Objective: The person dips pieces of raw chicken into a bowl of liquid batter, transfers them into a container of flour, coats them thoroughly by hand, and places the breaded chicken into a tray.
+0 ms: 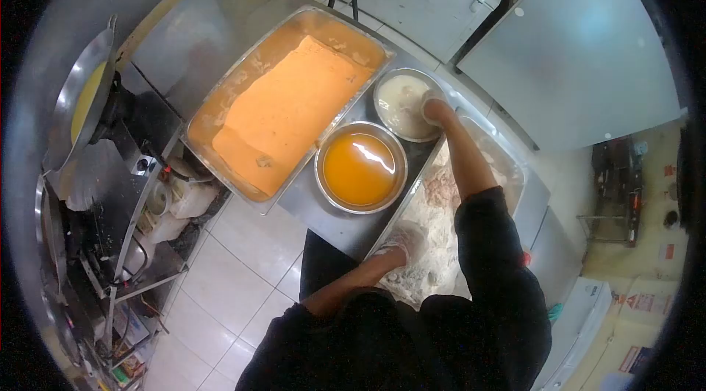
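My left hand (407, 241), in a clear plastic glove, rests in white flour (430, 266) at the near left side of a long tub (507, 163). Its fingers blend into the flour and cannot be made out. My right hand (435, 109) reaches over the right rim of a round metal bowl (401, 100) of pale, milky liquid, its fingers hidden in or over the liquid. Between the hands, slightly left, stands a second metal bowl (361, 168) holding orange liquid. Pinkish lumps (441, 189) lie in the flour below my right forearm.
A large metal tray (202, 130) of orange powder stands left of the bowls on the steel table (301, 203). Farther left, a wok (81, 97) with yellow liquid sits on a stove. A white chest freezer (573, 45) stands at the upper right. Tiled floor (235, 273) shows lower left.
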A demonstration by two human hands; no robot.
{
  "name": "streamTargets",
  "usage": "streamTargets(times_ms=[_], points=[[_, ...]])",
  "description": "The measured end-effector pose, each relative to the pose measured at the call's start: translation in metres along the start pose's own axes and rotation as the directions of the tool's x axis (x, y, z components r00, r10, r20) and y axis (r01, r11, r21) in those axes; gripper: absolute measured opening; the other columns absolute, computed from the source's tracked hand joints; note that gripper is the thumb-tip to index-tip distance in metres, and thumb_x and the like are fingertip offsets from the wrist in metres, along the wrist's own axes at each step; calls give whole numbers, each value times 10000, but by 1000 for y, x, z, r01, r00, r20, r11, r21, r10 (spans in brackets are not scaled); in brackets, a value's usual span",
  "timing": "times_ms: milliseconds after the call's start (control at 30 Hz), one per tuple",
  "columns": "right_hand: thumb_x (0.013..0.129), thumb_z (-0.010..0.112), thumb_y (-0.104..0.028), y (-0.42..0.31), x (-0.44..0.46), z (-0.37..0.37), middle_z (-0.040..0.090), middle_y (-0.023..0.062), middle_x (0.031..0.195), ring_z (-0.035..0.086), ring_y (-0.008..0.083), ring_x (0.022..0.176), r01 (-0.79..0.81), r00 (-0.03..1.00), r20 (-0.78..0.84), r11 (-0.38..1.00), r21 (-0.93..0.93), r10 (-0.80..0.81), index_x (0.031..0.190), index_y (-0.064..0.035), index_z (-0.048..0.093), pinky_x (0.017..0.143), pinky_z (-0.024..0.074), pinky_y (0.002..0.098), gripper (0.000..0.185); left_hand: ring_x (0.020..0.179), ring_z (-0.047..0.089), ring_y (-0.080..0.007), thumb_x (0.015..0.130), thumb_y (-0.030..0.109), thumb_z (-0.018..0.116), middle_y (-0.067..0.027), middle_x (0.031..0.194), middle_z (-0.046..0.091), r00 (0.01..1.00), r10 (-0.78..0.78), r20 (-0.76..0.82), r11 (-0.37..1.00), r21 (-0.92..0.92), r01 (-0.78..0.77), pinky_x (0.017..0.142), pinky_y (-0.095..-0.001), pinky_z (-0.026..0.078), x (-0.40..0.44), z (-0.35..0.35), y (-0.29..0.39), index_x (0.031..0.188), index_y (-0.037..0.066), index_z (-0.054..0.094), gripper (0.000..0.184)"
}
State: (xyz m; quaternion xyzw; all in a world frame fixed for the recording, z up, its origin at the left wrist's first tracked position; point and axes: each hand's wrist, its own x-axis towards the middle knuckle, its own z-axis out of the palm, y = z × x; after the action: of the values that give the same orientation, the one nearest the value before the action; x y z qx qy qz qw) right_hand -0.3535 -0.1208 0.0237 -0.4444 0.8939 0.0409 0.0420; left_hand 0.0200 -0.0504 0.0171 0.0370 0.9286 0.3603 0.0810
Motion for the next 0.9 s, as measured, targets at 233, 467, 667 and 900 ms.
streamTargets(times_ms=[233, 467, 667, 900], points=[[644, 555, -166, 24, 21, -51, 604, 161, 720, 589, 308, 733, 207, 978, 18, 950, -235, -209, 622, -45, 618, 652, 461, 369, 139, 762, 573, -346, 756, 233, 496, -192, 815, 592, 987, -6, 162, 995, 95, -10, 727, -447, 427, 0, -13, 5, 880, 6, 577, 270], [687, 560, -190, 1, -10, -116, 596, 186, 750, 582, 331, 749, 299, 919, -173, 913, -278, -354, 689, -18, 601, 669, 463, 387, 178, 758, 567, -354, 785, 279, 486, -210, 818, 588, 993, 66, 94, 993, 86, -74, 704, -448, 423, -3, -9, 0, 832, 6, 576, 291], [733, 574, -256, -45, -38, -117, 603, 162, 750, 583, 318, 731, 27, 955, -295, 998, 58, -9, 720, -40, 616, 665, 458, 404, 221, 775, 566, -341, 798, 298, 491, -209, 791, 578, 963, 233, -134, 972, 34, -230, 699, -450, 413, 8, 31, -28, 822, -1, 562, 308], [744, 570, -291, -45, -29, -47, 621, 135, 821, 589, 299, 790, 151, 958, -221, 975, -160, -185, 779, -80, 647, 694, 462, 388, 228, 819, 572, -338, 795, 301, 490, -209, 847, 586, 953, 217, -212, 976, 33, -215, 748, -434, 429, -3, 22, -26, 885, 9, 563, 314]])
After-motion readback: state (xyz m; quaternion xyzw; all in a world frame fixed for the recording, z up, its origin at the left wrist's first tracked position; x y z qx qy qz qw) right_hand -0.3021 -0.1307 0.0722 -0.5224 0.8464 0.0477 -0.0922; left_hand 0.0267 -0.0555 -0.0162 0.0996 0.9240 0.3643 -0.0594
